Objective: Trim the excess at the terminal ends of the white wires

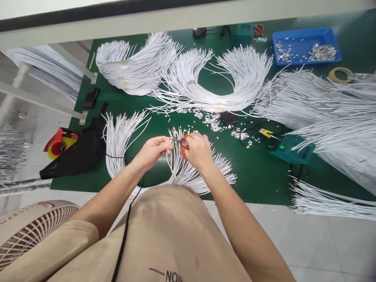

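- My right hand (198, 150) is closed around the orange cutter (184, 145), with the blades pointing toward the other hand.
- My left hand (154, 150) is just left of the cutter. Thumb and forefinger are pinched on the end of one white wire (168, 156).
- The pinch sits close to the blades, I'd say to keep the wire end steady.
- The wire fan (188, 174) lies right under the cutter on the green surface (258, 176). Its ends splay out toward the hands, which I judge keeps single wires easy to pick.
- Loose metal bits (214, 122) are scattered just beyond the cutter.
- The blue tray (305, 62) is far beyond and right of the cutter. It holds small metal pieces (323, 51) in two heaps, the right one denser.
- The teal box (290, 150) is well right of the cutter, with a yellow-handled tool (266, 133) between them.
- The big wire bundles (138, 70) arc beyond the cutter, well apart from both hands.
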Demonstrator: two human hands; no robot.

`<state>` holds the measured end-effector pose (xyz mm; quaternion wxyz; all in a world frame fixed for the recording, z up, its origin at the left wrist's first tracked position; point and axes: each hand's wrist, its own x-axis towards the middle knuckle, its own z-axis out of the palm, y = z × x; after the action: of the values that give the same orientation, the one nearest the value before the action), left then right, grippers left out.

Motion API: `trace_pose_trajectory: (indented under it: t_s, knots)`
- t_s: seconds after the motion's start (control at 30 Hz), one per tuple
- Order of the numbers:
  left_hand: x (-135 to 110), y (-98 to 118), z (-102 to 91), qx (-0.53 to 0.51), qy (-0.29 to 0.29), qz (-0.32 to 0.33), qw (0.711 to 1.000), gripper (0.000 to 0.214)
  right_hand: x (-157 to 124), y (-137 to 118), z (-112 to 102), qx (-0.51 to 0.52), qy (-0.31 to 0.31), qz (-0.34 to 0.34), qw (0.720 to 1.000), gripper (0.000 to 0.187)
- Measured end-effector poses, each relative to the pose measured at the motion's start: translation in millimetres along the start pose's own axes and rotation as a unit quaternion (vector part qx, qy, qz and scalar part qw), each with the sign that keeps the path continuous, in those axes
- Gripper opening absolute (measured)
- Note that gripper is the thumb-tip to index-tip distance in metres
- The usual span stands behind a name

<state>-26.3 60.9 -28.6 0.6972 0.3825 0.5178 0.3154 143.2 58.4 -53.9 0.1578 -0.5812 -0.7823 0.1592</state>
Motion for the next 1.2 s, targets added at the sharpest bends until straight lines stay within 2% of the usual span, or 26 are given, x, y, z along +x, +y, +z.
trace_pose_trajectory:
  t_s: [0.07,0.27,0.57,0.97,1.07,1.2]
  knots:
    - [0,0,1.2,0.021,-0.007,0.012,1.0,0.02,0,0,0,-0.025,-0.012,-0.003,1.0,0.023]
    - [-1,3,4.4,0.113,0.02,0.069,0.991,0.021,0,1,-5,-0.046,-0.05,-0.011,0.998,0.027]
    - [-2,3,1.6,0.123,0.015,0.064,0.99,0.021,-1,4,-6,-0.059,-0.075,-0.017,0.995,0.029]
    - [1,1,3.4,0.117,0.038,0.062,0.99,0.022,-3,8,1,0.061,-0.096,0.068,0.991,0.036]
    - [1,0,4.3,0.125,0.039,0.067,0.989,0.025,1,12,2,0.211,-0.092,0.109,0.967,0.039]
    - [-1,3,9.1,0.159,0.027,0.079,0.984,0.024,9,7,5,0.463,-0.017,0.121,0.878,0.034]
